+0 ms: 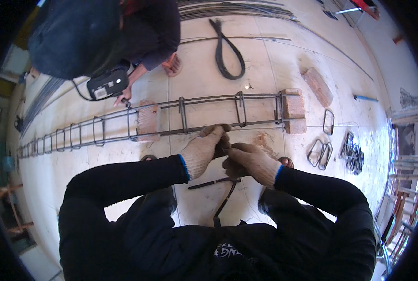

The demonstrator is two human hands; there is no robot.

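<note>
Both my hands wear pale knitted gloves with blue cuffs and meet at the near side of a long rebar cage (183, 116). My left hand (203, 149) has its fingers bent closed just below the near bar. Close beside it, my right hand (255, 163) is pinched, fingertips almost touching the left glove. Whatever lies between the fingertips is too small and dark to name. The cage is steel bars with square stirrups along it, its right end resting on a reddish brick (295, 112). Another brick (147, 122) supports it further left.
A co-worker's hand (124, 95) touches the cage at left. Beyond the cage lies a loop of black wire (241, 58). Right are a loose brick (317, 87), loose stirrups (320, 153), a stirrup pile (353, 155) and a blue rod (366, 98). A dark bar (208, 184) lies between my feet.
</note>
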